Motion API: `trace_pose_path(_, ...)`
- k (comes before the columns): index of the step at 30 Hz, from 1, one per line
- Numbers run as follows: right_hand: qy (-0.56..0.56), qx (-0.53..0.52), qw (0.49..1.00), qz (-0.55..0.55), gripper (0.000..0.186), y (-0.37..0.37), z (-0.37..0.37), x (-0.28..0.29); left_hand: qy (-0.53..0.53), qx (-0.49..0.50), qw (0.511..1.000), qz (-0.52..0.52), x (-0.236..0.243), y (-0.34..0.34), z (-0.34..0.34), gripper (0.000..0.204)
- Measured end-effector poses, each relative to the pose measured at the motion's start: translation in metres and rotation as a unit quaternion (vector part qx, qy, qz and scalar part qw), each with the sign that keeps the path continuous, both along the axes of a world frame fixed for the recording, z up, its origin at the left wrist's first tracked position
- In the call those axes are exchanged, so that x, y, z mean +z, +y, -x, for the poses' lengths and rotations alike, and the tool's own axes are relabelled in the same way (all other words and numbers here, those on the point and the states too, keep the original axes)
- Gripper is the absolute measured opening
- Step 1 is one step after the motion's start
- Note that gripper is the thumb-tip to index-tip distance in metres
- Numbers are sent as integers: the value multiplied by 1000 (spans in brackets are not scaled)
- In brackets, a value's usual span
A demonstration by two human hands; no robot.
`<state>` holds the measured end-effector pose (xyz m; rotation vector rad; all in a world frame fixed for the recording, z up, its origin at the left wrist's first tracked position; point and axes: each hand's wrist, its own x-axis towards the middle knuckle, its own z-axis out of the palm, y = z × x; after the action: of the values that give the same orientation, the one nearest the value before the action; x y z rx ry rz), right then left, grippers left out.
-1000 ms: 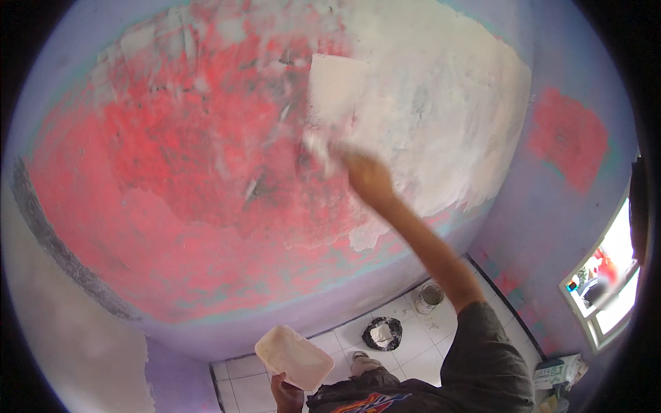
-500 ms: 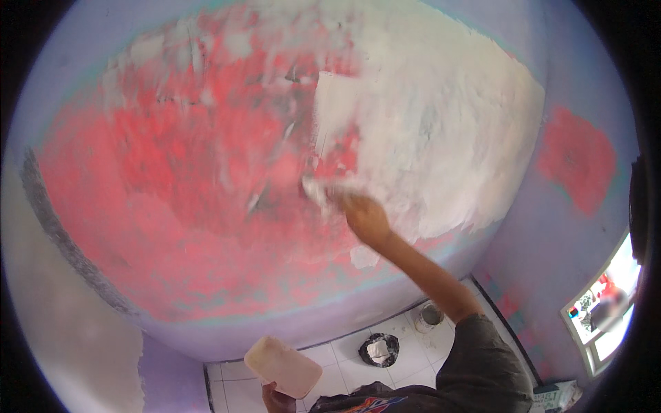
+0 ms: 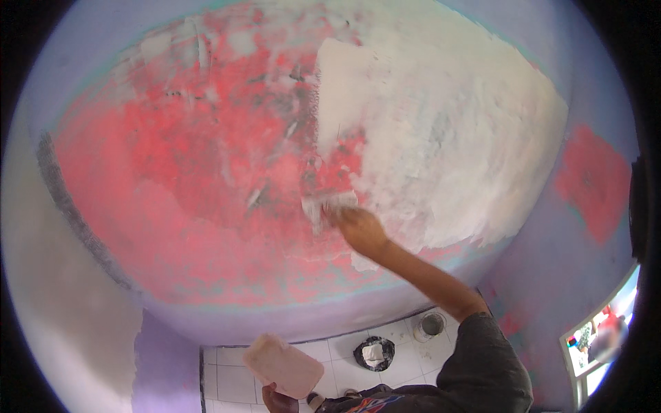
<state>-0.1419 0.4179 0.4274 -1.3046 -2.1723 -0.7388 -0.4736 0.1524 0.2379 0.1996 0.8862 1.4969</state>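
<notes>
Blotchy wall (image 3: 275, 151), right hand (image 3: 361, 230) gripping flat scraper (image 3: 317, 208), rounded tray (image 3: 288, 365)

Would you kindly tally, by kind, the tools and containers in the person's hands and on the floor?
Pale rectangular plastic-looking tray: 1
Whitish flat-bladed spreader: 1
Round grey bucket: 1
Crumpled black bag with white contents: 1
Total: 4

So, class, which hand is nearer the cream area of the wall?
Right: the right hand is by the lower left of the cream area; the left hand is well below, holding the pale tray.
</notes>
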Motion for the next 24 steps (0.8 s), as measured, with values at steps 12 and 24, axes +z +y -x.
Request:
trace_pose_path(12, -45, -37, 986, -155, 44, 43, -21, 75, -48, 7, 994, -98, -2, -20, -24, 79)
trace_pose_path(24, 74, -14, 941, -331, 27, 15, -66, 246, -40, 15, 996, -78, -4, -25, -17, 77)
